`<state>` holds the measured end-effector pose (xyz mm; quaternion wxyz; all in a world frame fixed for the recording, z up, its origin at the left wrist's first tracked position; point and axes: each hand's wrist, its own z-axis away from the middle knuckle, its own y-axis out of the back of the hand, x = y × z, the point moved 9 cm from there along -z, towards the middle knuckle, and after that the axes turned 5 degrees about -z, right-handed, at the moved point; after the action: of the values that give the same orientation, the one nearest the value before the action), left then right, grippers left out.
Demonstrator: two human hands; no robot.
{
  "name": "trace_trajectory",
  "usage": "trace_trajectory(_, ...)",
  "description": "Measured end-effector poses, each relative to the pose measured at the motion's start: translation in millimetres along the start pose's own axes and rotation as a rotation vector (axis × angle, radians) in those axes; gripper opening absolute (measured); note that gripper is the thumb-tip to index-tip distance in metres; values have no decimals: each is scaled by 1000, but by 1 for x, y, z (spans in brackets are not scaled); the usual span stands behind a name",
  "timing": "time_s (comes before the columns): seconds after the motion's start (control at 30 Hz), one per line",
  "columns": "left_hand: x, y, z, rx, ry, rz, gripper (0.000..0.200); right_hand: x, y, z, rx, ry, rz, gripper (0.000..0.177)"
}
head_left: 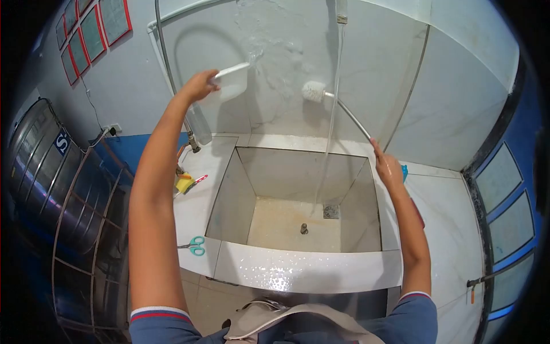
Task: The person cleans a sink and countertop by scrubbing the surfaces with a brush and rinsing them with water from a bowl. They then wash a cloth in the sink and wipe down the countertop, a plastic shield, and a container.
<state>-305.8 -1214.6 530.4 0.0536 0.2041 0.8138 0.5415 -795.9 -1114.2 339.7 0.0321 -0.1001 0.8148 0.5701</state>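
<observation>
Left hand (199,86) gripping tub (232,85) by rim, tub tilted at wall (275,112) (water (256,53) splashing there). Right hand (388,169) round handle of brush (351,114), bristles (314,92) up by wall, right of tub. Sink (303,172) below; scissors (196,250) on left ledge (193,221).

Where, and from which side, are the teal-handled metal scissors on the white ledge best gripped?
I'd grip the two teal handle loops from above and the right, beside the grey basin: the scissors lie flat with the loops on that side, while the metal blades point left, their tips apparently hidden by the left arm.
</observation>
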Motion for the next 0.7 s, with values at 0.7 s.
trace_trajectory(0.7, 33, -61, 271, 83, -12, 210, 33, -261, -37, -134, 194, 296, -216, 62)
